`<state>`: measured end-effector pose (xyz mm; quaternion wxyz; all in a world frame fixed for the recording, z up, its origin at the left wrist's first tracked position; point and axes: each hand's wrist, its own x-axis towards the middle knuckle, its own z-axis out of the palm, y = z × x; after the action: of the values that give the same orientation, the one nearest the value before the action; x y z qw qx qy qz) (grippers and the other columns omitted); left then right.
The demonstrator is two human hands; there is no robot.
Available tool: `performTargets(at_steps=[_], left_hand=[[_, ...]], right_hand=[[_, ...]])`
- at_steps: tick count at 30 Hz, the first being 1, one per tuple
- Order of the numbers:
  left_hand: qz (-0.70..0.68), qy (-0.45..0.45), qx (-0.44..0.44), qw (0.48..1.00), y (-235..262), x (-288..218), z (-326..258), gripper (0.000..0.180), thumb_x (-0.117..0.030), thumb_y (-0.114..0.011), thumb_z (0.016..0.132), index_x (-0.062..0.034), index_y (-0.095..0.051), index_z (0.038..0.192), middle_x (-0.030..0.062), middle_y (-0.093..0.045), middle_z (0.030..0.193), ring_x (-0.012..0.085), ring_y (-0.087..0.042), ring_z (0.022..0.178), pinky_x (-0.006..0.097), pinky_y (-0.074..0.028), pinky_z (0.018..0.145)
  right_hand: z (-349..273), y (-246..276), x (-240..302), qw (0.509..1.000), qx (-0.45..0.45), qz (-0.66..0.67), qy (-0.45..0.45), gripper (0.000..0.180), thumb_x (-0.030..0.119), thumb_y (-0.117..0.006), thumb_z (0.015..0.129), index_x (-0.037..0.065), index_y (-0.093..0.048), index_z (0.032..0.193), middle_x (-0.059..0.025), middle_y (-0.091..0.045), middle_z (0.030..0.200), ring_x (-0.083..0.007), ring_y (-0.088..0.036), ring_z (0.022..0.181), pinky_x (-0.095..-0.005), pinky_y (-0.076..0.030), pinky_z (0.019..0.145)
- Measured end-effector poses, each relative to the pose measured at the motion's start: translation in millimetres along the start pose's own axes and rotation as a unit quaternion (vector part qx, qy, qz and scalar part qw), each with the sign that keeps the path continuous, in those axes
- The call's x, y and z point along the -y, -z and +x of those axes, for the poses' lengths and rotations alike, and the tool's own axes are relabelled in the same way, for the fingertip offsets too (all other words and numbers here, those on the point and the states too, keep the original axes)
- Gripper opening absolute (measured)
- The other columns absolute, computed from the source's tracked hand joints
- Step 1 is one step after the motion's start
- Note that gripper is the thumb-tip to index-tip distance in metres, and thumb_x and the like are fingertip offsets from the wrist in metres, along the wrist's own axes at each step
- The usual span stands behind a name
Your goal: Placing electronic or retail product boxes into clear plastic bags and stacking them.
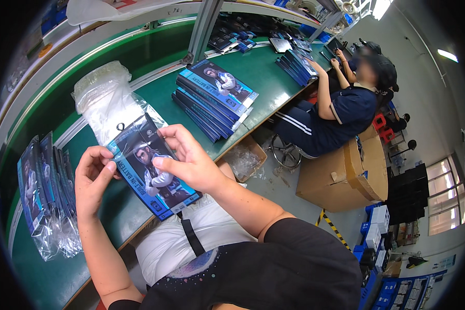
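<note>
A flat black-and-blue printed retail box (154, 181) is held tilted over the table's near edge, between both my hands. My left hand (94, 178) pinches its left edge near the upper corner with thumb and fingers. My right hand (188, 160) grips the opposite edge, thumb across the printed front and fingers behind. Just beyond the box lies a pile of clear plastic bags (101, 98), partly hidden by it. Whether the held box is in a bag, I cannot tell. A fanned stack of similar boxes (217, 85) sits to the right. Several bagged boxes (39, 181) stand at the left.
A green work table (163, 98) runs along a metal frame post (201, 33). Under its edge stands a carton with plastic scraps (245, 157). At the right, co-workers (346, 98) sit near another box stack (297, 67), beside a large cardboard box (341, 178).
</note>
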<state>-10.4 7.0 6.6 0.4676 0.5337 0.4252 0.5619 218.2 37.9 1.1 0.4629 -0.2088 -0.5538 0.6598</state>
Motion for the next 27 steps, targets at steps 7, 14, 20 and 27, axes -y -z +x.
performTargets(at_steps=[7,14,20,27], left_hand=[[0.251,-0.104,-0.067,0.96,0.5,21.5,4.5,0.018,-0.006,-0.068,0.079,-0.0045,-0.06,0.095,0.0043,-0.06,0.101,0.0184,-0.057,0.096,0.03,-0.045,0.085],[0.461,-0.117,-0.01,0.879,-7.2,37.9,7.3,0.025,-0.004,-0.07,0.074,-0.0071,-0.068,0.098,0.0061,-0.061,0.115,0.0268,-0.052,0.113,0.039,-0.039,0.098],[0.448,-0.152,-0.034,0.88,-13.3,43.2,13.5,0.021,-0.004,-0.069,0.074,-0.0058,-0.068,0.096,0.0072,-0.062,0.109,0.0268,-0.054,0.108,0.04,-0.041,0.094],[0.576,-0.24,-0.04,0.78,-24.6,34.1,8.6,0.03,-0.007,-0.071,0.075,-0.0106,-0.067,0.104,0.005,-0.063,0.113,0.0271,-0.055,0.108,0.039,-0.039,0.095]], right_hand=[[-30.2,21.8,66.5,0.991,-0.056,-0.02,0.123,0.053,0.0,-0.066,0.081,0.001,-0.04,0.126,-0.0114,-0.054,0.116,-0.0168,-0.056,0.105,-0.029,-0.048,0.087],[-62.3,107.7,109.3,0.795,-0.466,-0.084,0.379,0.026,0.009,-0.053,0.096,-0.002,-0.046,0.118,-0.0116,-0.058,0.103,-0.0167,-0.06,0.09,-0.0316,-0.05,0.081],[-129.0,259.8,20.1,0.749,-0.622,0.113,0.196,0.028,0.009,-0.047,0.096,-0.005,-0.049,0.121,-0.0175,-0.059,0.114,-0.028,-0.063,0.099,-0.0408,-0.054,0.082],[-192.0,336.2,-138.5,0.656,-0.702,0.243,-0.134,0.023,0.014,-0.046,0.093,0.008,-0.058,0.112,-0.012,-0.065,0.107,-0.0304,-0.064,0.094,-0.0516,-0.053,0.079]])
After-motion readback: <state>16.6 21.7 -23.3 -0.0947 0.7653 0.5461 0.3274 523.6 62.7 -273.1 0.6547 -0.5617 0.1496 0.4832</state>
